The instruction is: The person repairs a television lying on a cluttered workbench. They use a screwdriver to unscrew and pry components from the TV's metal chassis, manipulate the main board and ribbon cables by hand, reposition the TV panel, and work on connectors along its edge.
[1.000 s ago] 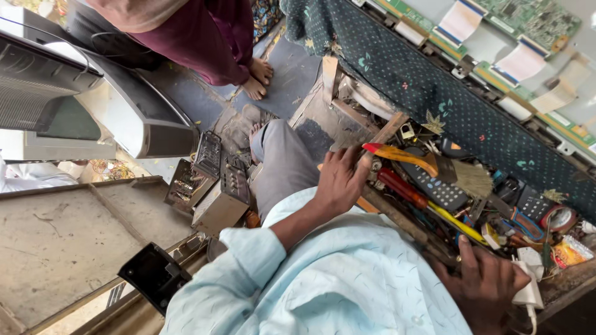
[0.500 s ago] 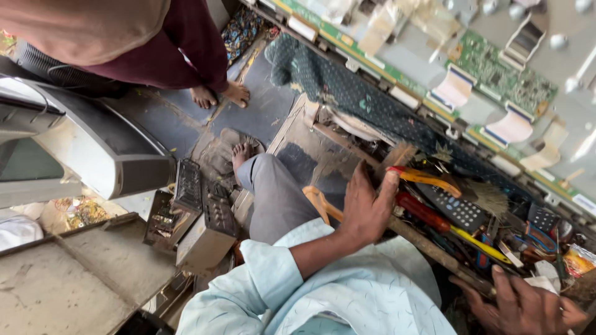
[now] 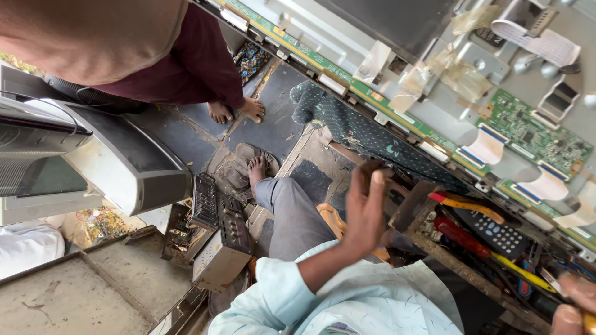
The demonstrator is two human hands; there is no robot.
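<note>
Taking the wooden tool tray (image 3: pixel 462 265) as the marker, the far left of the room holds an old grey television set (image 3: pixel 118 162), lying tilted well away from the tray. Between it and the tray, on the floor, sits a small open metal chassis (image 3: pixel 217 239) with dark parts on top. Beyond that, another person in a maroon garment (image 3: pixel 186 62) stands barefoot on the blue floor (image 3: pixel 273 127), well clear of the tray.

The seated person's grey trouser leg (image 3: pixel 292 214) stretches out just left of the tray, the bare foot (image 3: pixel 256 169) resting on a worn mat. The left hand (image 3: pixel 365 211) is raised just at the tray's left end, fingers straight, close together and pointing up, palm flat, holding nothing; it hangs above the tray's corner, and I cannot tell whether it touches the wood.

In the tray lie an orange-handled tool (image 3: pixel 469 206), a red-handled screwdriver (image 3: pixel 462 236) and a dark remote control (image 3: pixel 500 232), packed close. Behind the tray runs a patterned dark cloth (image 3: pixel 366 133), and above it the opened back of a flat screen with a green circuit board (image 3: pixel 537 133).

At the tray's right end the right hand (image 3: pixel 574 307) is cut off by the edge; its fingers curl around a yellow handle (image 3: pixel 586 319), though little of it shows.
</note>
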